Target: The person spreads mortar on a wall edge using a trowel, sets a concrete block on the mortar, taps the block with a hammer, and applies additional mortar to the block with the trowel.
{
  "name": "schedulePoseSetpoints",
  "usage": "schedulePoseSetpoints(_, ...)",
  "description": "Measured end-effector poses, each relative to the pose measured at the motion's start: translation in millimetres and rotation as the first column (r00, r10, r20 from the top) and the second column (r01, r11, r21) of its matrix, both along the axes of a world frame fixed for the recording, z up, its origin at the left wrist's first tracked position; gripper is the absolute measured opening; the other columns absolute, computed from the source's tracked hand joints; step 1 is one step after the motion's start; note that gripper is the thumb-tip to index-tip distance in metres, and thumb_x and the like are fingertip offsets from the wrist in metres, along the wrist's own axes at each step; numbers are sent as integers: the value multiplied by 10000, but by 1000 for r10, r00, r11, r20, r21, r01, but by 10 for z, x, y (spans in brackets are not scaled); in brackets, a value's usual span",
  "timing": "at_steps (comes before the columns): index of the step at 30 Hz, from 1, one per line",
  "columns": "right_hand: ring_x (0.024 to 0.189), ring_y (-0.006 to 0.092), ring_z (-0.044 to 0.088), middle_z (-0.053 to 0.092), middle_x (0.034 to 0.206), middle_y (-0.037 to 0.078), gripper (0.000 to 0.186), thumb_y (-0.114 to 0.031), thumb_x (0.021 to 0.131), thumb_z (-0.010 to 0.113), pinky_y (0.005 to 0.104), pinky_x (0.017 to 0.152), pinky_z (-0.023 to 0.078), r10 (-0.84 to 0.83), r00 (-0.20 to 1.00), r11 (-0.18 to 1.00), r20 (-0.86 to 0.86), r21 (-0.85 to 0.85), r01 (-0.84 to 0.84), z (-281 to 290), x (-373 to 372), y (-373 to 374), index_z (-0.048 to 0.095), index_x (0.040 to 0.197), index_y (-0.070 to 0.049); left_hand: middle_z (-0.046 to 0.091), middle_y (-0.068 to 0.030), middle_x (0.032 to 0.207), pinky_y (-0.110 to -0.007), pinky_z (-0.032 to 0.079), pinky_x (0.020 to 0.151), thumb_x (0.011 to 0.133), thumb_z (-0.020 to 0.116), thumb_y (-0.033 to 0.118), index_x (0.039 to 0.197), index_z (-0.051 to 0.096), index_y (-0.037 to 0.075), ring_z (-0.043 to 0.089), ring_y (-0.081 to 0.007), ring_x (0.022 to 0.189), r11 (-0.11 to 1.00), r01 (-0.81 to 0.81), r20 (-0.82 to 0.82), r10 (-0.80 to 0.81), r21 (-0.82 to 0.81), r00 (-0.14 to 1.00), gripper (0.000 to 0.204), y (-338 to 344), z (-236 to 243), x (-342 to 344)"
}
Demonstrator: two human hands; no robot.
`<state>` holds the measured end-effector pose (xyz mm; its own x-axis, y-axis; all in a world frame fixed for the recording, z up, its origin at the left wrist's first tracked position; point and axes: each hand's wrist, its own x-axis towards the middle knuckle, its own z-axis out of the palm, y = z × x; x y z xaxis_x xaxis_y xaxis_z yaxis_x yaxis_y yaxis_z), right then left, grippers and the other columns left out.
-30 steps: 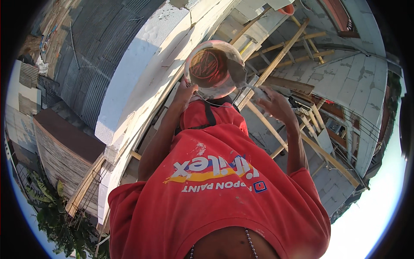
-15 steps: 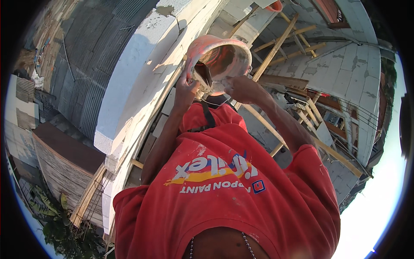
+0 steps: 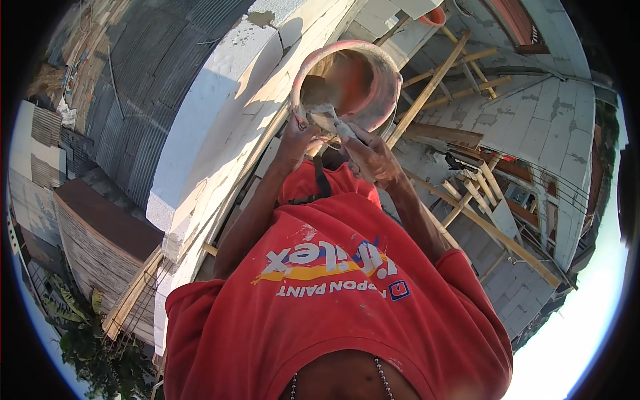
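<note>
A mortar-smeared reddish bucket [image 3: 390,77] is tipped with its mouth toward me, close beyond my waist. My left hand [image 3: 295,145] is closed on the near left part of its rim. In my right hand [image 3: 375,159] is the handle of a trowel [image 3: 341,128], held at the near side of the bucket's mouth. The trowel's mortar-coated blade reaches inside the rim. Part of the inside is blurred, so I cannot tell how much it holds.
A white block wall [image 3: 200,143] runs along my left, with corrugated roofing [image 3: 143,123] lower beyond it. Timber poles [image 3: 430,87] cross at the right, before another block wall [image 3: 540,117]. A second orange bucket [image 3: 433,17] sits at the far top.
My right hand has come from the bucket's right rim to the near middle, with the trowel handle now showing in it. The bucket's mouth has turned more toward me.
</note>
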<state>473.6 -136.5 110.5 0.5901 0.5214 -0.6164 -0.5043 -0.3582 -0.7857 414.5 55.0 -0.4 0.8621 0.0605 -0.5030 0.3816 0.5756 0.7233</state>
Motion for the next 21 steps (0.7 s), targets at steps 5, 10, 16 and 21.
schedulePoseSetpoints(5, 548, 76, 504, 587, 919, 41, 529, -321, 994, 593, 223, 445, 413, -219, 956, 925, -196, 269, 268, -46, -241, 72, 458, 1425, -46, 581, -133, 1211, -444, 581, 936, 890, 596, 4, 1428, 295, 77, 655, -255, 1067, 962, -68, 57, 86, -266, 995, 621, -85, -201, 83)
schedulePoseSetpoints(10, 535, 112, 541, 604, 941, 80, 585, -283, 982, 587, 239, 456, 441, -253, 928, 843, -272, 409, 350, 40, -356, -195, 399, 1471, -22, 561, -163, 1232, -480, 579, 937, 906, 601, 33, 1396, 305, 81, 653, -300, 1091, 944, -134, -29, 132, -300, 991, 574, -79, 76, 45)
schedulePoseSetpoints(16, 592, 134, 582, 627, 981, 93, 543, -287, 984, 569, 270, 532, 493, -75, 967, 979, 245, 204, 25, 642, 326, 145, 458, 1431, -1, 540, -181, 1246, -493, 594, 912, 936, 575, 87, 1412, 285, 80, 660, -342, 1096, 994, -4, -164, -15, -110, 986, 557, 97, -223, -287)
schedulePoseSetpoints(21, 790, 361, 697, 638, 1051, 163, 444, -251, 970, 568, 467, 690, 570, 437, 193, 899, 879, -425, -100, 440, 867, 887, 511, 1406, -184, 546, -201, 1281, -500, 605, 889, 932, 547, 55, 1440, 260, 80, 671, -357, 1087, 982, -90, -157, 64, -165, 986, 584, 86, -122, -350)
